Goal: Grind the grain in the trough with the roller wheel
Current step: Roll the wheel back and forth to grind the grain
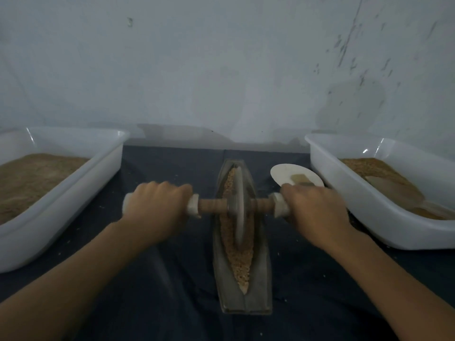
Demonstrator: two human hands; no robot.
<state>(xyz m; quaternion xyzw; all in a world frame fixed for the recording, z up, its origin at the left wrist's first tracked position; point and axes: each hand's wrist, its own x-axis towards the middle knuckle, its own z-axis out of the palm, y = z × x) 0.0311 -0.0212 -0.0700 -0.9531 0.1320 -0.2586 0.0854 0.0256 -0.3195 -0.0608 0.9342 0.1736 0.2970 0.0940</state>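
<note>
Grain [236, 252] fills the slot of the trough [242, 299], which lies lengthwise on the dark cloth [172, 291] straight ahead of the person, between the two arms. It looks coarse and pebbly along the whole slot, with whole bits showing at the near tip, so the grinding seems to be in its early or middle part; much is left to crush, by my reading. The wheel [238, 210] stands upright in the slot, towards the far half, its rim down in the grain, blurred as if moving. Its axle [211, 205] runs crosswise, level above the trough's sides.

The left hand [155, 205] is curled tight round the left handle, knuckles up; the right hand [317, 212] wraps the right handle the same way. Both forearms reach forward, wrists about level.

A small dish [285, 174] sits just beyond the right hand. White tubs [108, 166] of brown meal stand at either side, well apart from the trough
</note>
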